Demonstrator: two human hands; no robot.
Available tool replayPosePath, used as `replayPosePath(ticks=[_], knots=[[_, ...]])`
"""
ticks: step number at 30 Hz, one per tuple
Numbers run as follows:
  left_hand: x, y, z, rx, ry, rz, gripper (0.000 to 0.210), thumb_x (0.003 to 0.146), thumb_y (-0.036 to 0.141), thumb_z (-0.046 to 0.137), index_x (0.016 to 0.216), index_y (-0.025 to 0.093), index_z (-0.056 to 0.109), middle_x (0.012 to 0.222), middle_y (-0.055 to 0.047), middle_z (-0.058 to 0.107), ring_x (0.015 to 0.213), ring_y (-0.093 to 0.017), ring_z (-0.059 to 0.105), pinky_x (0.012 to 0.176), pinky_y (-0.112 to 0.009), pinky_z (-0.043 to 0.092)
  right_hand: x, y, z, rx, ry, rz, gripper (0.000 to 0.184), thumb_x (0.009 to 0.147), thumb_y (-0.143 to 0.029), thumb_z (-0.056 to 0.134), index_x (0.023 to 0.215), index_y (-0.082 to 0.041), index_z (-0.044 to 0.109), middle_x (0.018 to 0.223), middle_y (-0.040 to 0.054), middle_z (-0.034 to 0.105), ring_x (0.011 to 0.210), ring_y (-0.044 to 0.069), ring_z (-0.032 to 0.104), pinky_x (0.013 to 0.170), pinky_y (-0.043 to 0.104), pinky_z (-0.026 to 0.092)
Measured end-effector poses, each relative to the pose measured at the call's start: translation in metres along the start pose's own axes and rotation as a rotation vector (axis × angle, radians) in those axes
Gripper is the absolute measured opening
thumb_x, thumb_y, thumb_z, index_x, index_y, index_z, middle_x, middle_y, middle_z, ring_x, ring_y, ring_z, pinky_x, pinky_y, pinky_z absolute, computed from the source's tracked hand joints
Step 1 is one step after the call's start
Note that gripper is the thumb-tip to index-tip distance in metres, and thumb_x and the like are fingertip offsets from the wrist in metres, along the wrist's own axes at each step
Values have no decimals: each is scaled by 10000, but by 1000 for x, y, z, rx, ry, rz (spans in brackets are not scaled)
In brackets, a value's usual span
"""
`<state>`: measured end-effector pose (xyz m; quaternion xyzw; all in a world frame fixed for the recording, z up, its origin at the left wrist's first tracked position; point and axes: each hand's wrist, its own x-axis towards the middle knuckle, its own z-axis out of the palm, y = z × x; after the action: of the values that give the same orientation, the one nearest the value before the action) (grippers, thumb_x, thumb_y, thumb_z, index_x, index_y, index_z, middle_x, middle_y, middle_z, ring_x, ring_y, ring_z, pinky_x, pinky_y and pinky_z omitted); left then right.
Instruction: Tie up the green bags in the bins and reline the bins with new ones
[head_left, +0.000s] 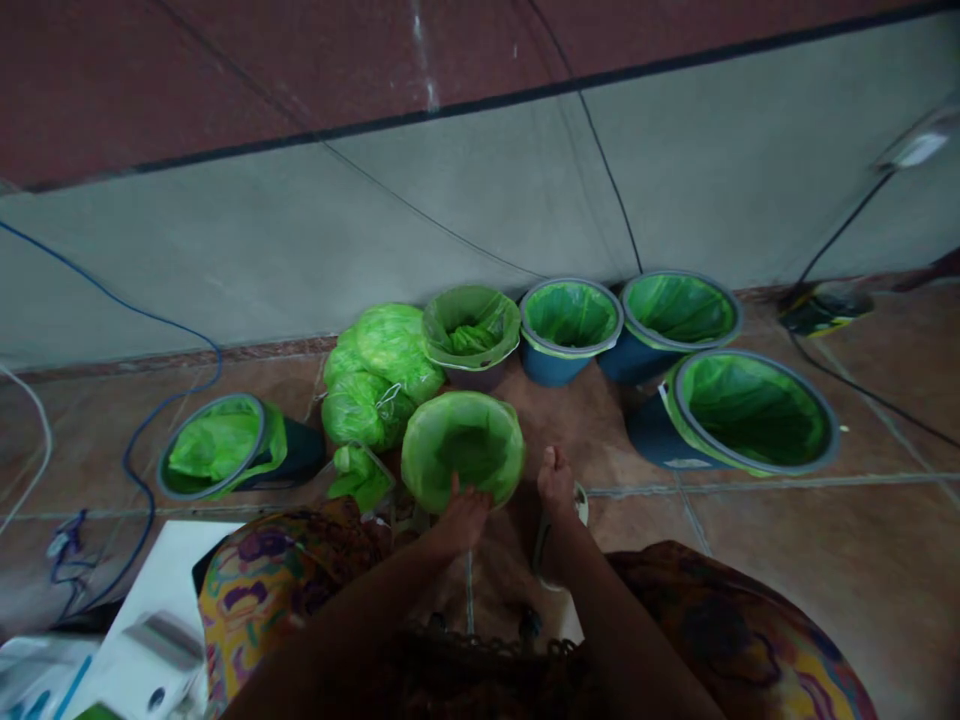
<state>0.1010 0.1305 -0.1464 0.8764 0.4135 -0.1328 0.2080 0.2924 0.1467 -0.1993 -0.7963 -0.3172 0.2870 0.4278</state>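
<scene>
A small bin [411,440] lined with a pale green plastic bag stands upright in front of me. My left hand [466,512] is at its near rim, one finger stretched out toward the inside and apart from the others. To the right of this bin is my right hand [556,482], its fingers closed together; whatever they may hold is hidden. Close to the right wrist, a pale curved band [541,550] shows partly behind the forearm. Left of the bin, a crumpled green bag [364,480] rests in a small clear-edged container.
Several filled green bags [386,370] are heaped by the wall. Lined bins [487,372], [555,365], [637,360] stand behind, and a larger bin [660,435] tilts at right. Another bin [296,455] lies at left. A blue cable [150,410] crosses the floor.
</scene>
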Motion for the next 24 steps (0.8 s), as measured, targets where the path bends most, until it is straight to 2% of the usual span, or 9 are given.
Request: replayPosePath(ticks=[2, 4, 9, 12, 15, 18, 21, 24], knots=[[-14, -17, -7, 120, -24, 45, 353, 921, 119, 385, 1168, 132, 636, 1157, -138, 676, 1271, -307, 497, 1153, -665, 101, -1, 4, 3, 4, -12, 48, 697, 903, -554, 277, 1181, -22, 632, 1174, 260, 655, 1118, 313, 615, 984, 442, 447], [-23, -36, -12, 185, -38, 57, 332, 913, 132, 429, 1152, 162, 657, 1233, -130, 652, 1309, -320, 466, 1138, -688, 119, -4, 5, 3, 0, -25, 35, 660, 901, -517, 290, 1179, -27, 634, 1171, 254, 658, 1100, 319, 619, 975, 461, 450], [-35, -77, -25, 270, -90, 39, 332, 891, 115, 490, 1155, 202, 671, 1386, -124, 559, 1368, -316, 414, 1144, -662, 143, -18, -1, -6, -68, -46, -148, 494, 901, -397, 337, 1109, -98, 670, 1079, 182, 700, 1018, 275, 641, 943, 431, 470], [-38, -84, -36, 289, -79, -7, 397, 900, 103, 463, 1262, 194, 599, 1465, -142, 474, 1412, -294, 355, 1153, -614, 167, -26, -3, -11, -152, -87, -227, 411, 864, -271, 368, 1101, -111, 664, 1067, 162, 699, 984, 248, 642, 917, 399, 483], [-41, -68, -47, 284, -20, -119, 483, 883, 82, 438, 1357, 144, 507, 1509, -199, 392, 1431, -319, 307, 1136, -632, 170, -31, -4, -14, -258, -162, -308, 450, 825, -165, 379, 1206, -128, 616, 1167, 144, 664, 1014, 227, 632, 926, 362, 478], [-39, -34, -50, 213, 43, -169, 564, 827, 143, 528, 1387, 137, 466, 1505, -211, 388, 1403, -361, 327, 1110, -649, 199, -31, -7, -14, -404, -266, -335, 498, 843, -140, 395, 1311, -175, 564, 1198, 120, 656, 979, 214, 646, 897, 321, 477], [-30, -1, -42, 76, 71, -175, 523, 846, 205, 526, 1363, 135, 488, 1411, -181, 500, 1304, -317, 449, 1075, -513, 341, -28, -12, -12, -531, -318, -332, 464, 878, -161, 421, 1317, -195, 569, 1146, 107, 688, 899, 203, 667, 830, 288, 481], [-19, 19, -26, 14, 71, -251, 445, 886, 178, 462, 1319, 94, 525, 1254, -176, 606, 1163, -278, 561, 1010, -430, 418, -23, -20, -11, -602, -351, -351, 346, 930, -215, 416, 1177, -200, 658, 1055, 96, 723, 870, 188, 672, 792, 259, 476]])
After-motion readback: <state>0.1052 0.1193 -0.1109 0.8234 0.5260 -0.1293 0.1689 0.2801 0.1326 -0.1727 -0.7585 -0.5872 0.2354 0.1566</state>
